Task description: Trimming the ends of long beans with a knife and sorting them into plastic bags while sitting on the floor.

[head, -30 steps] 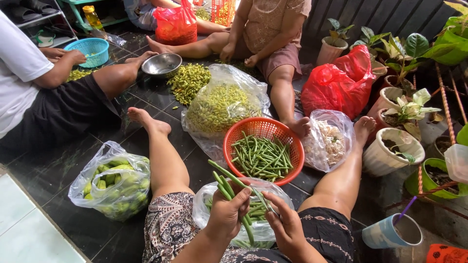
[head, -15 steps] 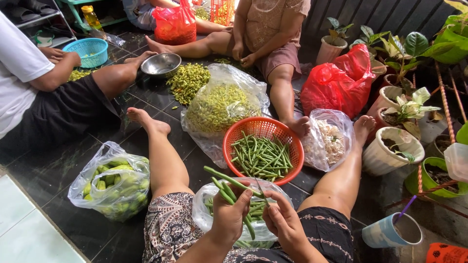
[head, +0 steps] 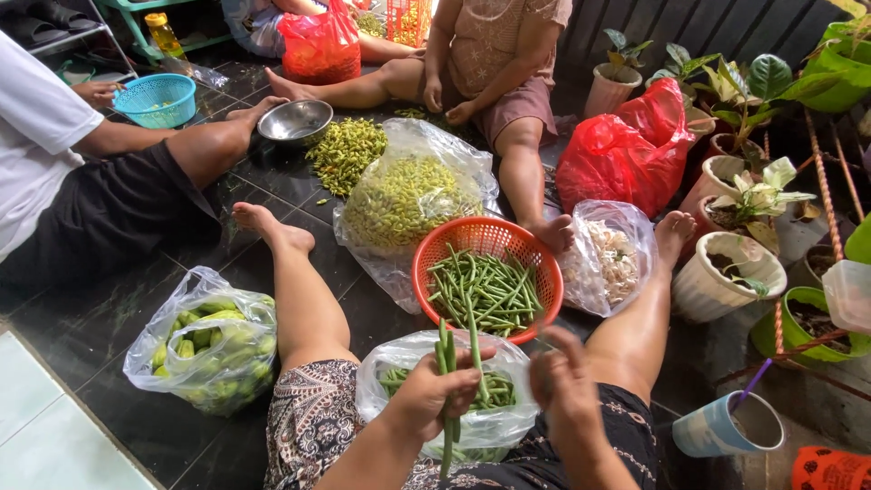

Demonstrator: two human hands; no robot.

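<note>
- Long green beans (head: pixel 446 381) — slender, smooth, bright green pods, gathered in a small upright bunch; the tips stand above the fist and the cut ends hang below it. The bunch is held just in front of the orange basket (head: pixel 487 277), on the near side.
- Left hand (head: pixel 434 392) — fingers are curled tight around the middle of the bunch; the grip is closed on the beans.
- Right hand (head: pixel 562 386) — seen just right of the bunch, fingers loosely bent; whether anything is pinched in it cannot be told. The two hands are set close, but apart.
- Orange basket — round, perforated plastic, filled with more beans laid crosswise.
- Clear plastic bag (head: pixel 494 408) — placed directly below the basket's near rim, in the lap; more beans are seen inside.
- Bag of pale green vegetables (head: pixel 207 338) — well left of the basket, on the dark tiled floor.
- Bag of yellow-green chillies (head: pixel 408 195) — just beyond the basket.
- Red bag (head: pixel 626 150) — beyond the basket, to its right.
</note>
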